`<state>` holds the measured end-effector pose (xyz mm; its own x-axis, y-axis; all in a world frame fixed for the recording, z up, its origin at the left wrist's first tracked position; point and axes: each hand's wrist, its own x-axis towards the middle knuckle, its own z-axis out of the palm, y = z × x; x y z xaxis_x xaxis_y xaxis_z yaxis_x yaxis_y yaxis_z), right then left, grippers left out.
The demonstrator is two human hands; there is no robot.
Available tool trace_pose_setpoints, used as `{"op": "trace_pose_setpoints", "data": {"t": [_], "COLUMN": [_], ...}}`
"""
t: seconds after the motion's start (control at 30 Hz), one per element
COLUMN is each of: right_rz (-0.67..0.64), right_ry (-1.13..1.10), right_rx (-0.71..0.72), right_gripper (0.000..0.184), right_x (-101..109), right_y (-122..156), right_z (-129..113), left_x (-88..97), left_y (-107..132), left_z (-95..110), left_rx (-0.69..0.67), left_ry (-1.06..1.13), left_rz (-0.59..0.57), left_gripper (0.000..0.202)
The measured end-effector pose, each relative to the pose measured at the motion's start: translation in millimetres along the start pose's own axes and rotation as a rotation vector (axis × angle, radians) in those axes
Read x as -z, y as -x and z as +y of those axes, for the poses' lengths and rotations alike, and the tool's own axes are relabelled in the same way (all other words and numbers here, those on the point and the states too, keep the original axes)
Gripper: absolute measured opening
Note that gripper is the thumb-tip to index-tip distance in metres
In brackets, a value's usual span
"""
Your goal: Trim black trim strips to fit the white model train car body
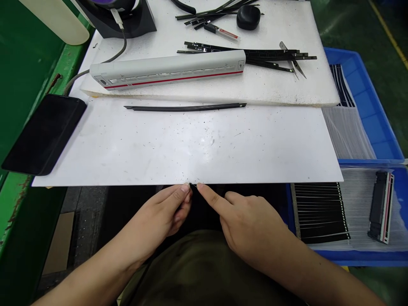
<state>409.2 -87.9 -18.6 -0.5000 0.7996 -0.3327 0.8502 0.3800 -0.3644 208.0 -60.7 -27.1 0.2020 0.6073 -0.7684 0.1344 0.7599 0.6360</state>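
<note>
At the front edge of the white board (223, 144), my left hand (167, 208) pinches a small dark piece (192, 185) between thumb and fingers; most of it is hidden. From the other side comes my right hand (247, 216), its index finger stretched toward that piece and its other fingers curled under. Whatever those curled fingers hold is out of sight. Beyond both hands, thin black strips (185, 108) lie across the board. Farther back, a white train car shell (172, 70) with a red stripe rests on a foam slab (287, 91).
More black strips (270, 54) lie on the foam beside tweezers (296, 63), a capped red-labelled blade or pen (221, 32) and a black case (248, 17). A phone (44, 134) sits left. Blue bins (379, 102) at right hold strips and another train car part (381, 208).
</note>
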Motion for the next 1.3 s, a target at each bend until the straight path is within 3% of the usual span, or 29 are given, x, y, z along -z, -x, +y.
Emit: {"op": "trace_pose_setpoints", "data": {"t": [0.5, 1.0, 1.3], "right_rz": [0.036, 0.030, 0.045], "right_ry": [0.070, -0.169, -0.078], "right_rx": [-0.038, -0.017, -0.011], "right_gripper": [0.077, 0.069, 0.071], "right_x": [-6.0, -0.4, -2.2], "right_y": [0.7, 1.7, 3.1], "right_z": [-5.9, -1.1, -3.3], "left_x": [-1.4, 0.1, 1.5], "left_y": [-1.2, -3.3, -2.8], "left_z": [-3.9, -4.4, -6.2], "left_rx": [-0.019, -0.027, -0.026], "left_ry": [-0.017, -0.050, -0.081], "left_rz": [0.036, 0.028, 0.037], "left_gripper": [0.046, 0.048, 0.046]}}
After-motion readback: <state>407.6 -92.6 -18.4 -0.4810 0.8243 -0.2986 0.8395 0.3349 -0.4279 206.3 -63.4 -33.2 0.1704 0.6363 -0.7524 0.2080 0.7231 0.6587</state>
